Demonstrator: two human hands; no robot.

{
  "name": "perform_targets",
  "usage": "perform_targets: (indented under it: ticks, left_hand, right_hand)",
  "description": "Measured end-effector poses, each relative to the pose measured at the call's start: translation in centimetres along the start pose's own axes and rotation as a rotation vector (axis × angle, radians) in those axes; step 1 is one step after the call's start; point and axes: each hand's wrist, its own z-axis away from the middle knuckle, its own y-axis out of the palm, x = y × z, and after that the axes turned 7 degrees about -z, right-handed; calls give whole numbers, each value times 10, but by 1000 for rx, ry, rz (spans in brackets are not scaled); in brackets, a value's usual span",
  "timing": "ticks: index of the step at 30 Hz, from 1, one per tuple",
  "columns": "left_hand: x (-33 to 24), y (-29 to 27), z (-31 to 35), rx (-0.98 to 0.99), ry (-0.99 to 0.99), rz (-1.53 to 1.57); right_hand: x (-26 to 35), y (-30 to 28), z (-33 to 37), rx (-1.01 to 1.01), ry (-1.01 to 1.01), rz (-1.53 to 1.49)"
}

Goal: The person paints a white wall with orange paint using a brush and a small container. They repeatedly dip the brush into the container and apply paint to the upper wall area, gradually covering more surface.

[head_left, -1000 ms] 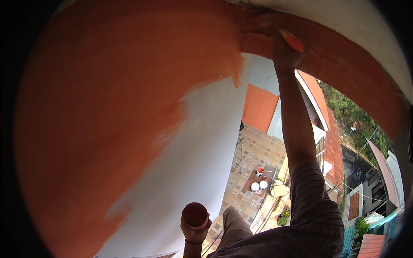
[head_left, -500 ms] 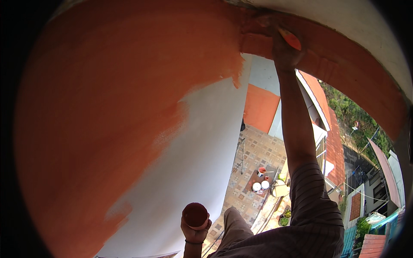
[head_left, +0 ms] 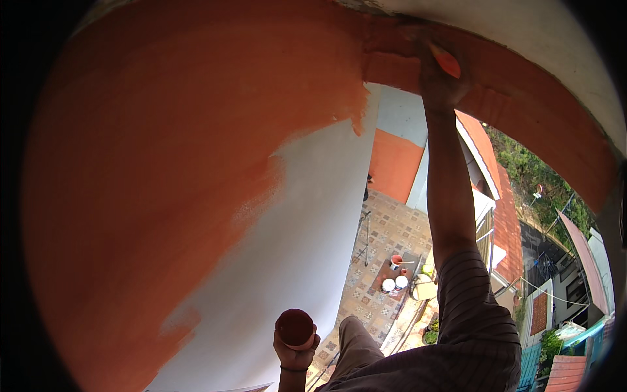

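Note:
Low in the picture, my left hand [head_left: 294, 357] is wrapped round a cup [head_left: 296, 328] with a dark reddish inside, probably paint. My right arm stretches up to an orange-painted beam [head_left: 522, 108]. There my right hand [head_left: 443, 90] grips a paintbrush, whose orange handle end [head_left: 447, 61] shows above the fist; shadow and the hand hide the bristles. To the left stands a large wall [head_left: 163, 150], coated orange above with a ragged lower edge. Its lower part [head_left: 287, 222] is white.
Far below lies a patterned tile floor [head_left: 385, 228]. On it are white paint buckets [head_left: 394, 284], a pot of orange paint [head_left: 396, 261] with a stick across it, and a thin metal stand [head_left: 367, 238]. Rooftops [head_left: 509, 222], trees and a road show on the right.
My right hand has shifted slightly right and down along the beam with the paintbrush. My left hand and the cup have hardly moved.

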Motion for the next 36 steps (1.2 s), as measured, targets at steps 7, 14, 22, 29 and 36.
perform_targets:
  ticks: [7,14,22,29,36]
  left_hand:
    - [0,-3,1,5,-3,12]
    - [-1,-5,1,3,8,28]
    - [-5,-1,4,-13,15,40]
    - [-6,3,8,-33,45,41]
    - [-14,2,10,-22,70,16]
  right_hand:
    - [16,-26,-10,2,-47,204]
    - [43,-46,-17,-14,-22,351]
    - [43,-21,12,49,126,-174]
    - [5,15,26,181,0,-176]
    - [1,33,24,149,-32,-227]
